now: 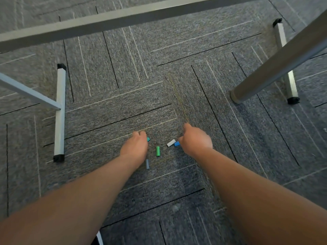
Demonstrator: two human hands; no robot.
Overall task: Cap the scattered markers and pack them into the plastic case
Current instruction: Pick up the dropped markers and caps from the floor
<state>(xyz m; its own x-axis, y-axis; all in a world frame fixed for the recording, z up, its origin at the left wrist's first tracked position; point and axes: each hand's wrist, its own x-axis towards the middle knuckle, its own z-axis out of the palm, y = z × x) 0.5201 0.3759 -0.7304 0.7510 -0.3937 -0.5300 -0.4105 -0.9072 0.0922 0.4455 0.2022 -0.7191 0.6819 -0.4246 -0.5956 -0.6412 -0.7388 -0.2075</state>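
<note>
Several small marker caps lie on the grey carpet under a table. A green cap (157, 151) lies between my hands. A white cap (171, 143) and a blue cap (176, 143) sit at the fingers of my right hand (195, 139), whose fingers curl down over the blue one. My left hand (136, 145) reaches down with curled fingers at a teal cap (148, 139). A grey cap (147, 164) lies by my left wrist. No markers or plastic case are in view.
Table legs and crossbars surround the spot: a white foot bar (59, 114) at left, a round grey leg (276, 68) at right, another white foot (286, 62) beyond it, and a grey crossbar (123, 16) overhead at the back.
</note>
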